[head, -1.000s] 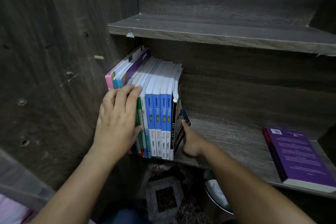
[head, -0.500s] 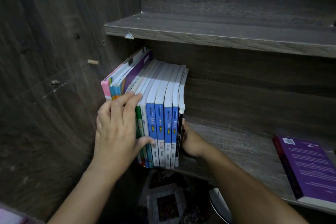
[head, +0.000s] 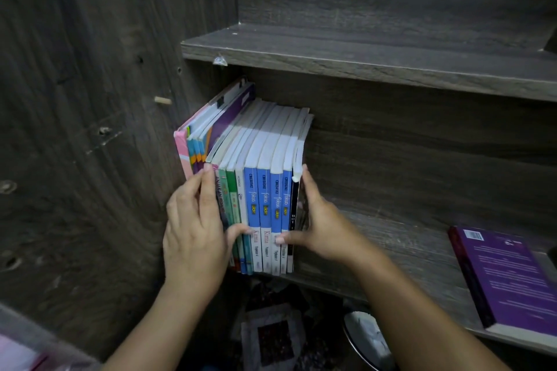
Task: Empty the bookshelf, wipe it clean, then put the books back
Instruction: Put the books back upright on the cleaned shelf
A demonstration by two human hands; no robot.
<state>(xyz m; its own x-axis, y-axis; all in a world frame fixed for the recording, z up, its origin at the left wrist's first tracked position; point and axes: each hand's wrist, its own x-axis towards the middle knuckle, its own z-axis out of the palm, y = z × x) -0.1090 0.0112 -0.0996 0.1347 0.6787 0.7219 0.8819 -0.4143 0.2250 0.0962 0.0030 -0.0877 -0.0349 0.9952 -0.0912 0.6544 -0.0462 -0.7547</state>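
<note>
Row of books (head: 265, 190) stands upright, spines out, at far left end of lower shelf (head: 391, 238), just beside the side panel (head: 90, 129) closing that end. A tight block like this prob. fans apart if taken one-handed, hence the clamp from both sides. Can't tell from this alone whether it's going out or back in.

Left hand (head: 193, 229): fingers straight, pressed together, flat on the left face of the short blue/green vols, tucked btwn them and the taller pink-and-purple books (head: 211, 129). Thumb lies across spines low down. Right hand (head: 325, 229) mirrors it: fingers flat on the end cover, thumb over spines. Both forearms rise from below the shelf's front edge.

Purple book (head: 506, 274) lies flat near the shelf's right end, well apart. Upper shelf (head: 361, 54) sits above.
</note>
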